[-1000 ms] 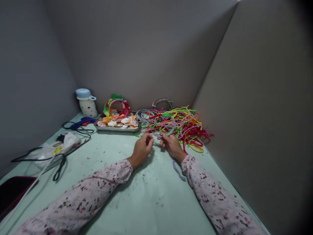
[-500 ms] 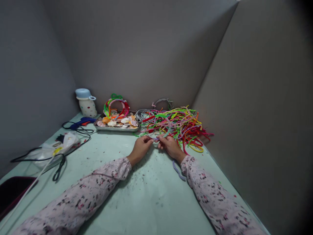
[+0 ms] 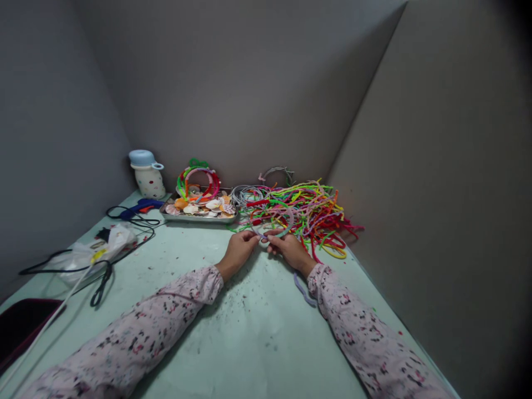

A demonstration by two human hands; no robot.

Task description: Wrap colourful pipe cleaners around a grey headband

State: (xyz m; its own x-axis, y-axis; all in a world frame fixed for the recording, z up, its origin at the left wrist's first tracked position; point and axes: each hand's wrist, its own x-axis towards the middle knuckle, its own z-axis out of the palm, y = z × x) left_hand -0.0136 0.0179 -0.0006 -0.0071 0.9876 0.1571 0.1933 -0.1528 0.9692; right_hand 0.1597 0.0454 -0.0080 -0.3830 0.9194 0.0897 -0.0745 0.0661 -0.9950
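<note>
Both hands meet over the middle of the table at a thin ring (image 3: 290, 223), partly wrapped in pale green and pink fuzzy pipe cleaner. Thumb and finger of my left hand (image 3: 241, 248) are pinched on the ring's near left part, by a short purple wrap. Close beside it, my right hand (image 3: 291, 250) grips the ring at the purple stretch, fingers curled. The exact contact under the fingertips is hidden. A loose lavender pipe cleaner (image 3: 304, 291) lies on the table by my right wrist.
Behind my hands are a heap of colourful pipe cleaners (image 3: 320, 208), grey wire coils (image 3: 245, 195) and a metal tray (image 3: 199, 219) of shells with wrapped rings. At left are a bottle (image 3: 148, 176), a blue glue gun (image 3: 139, 208), black cable (image 3: 108, 271), a plastic bag (image 3: 78, 260) and a dark bin (image 3: 29, 327).
The ring has turned or tilted slightly to the right between my fingers. Both hands stay in nearly the same place, still pinching it.
</note>
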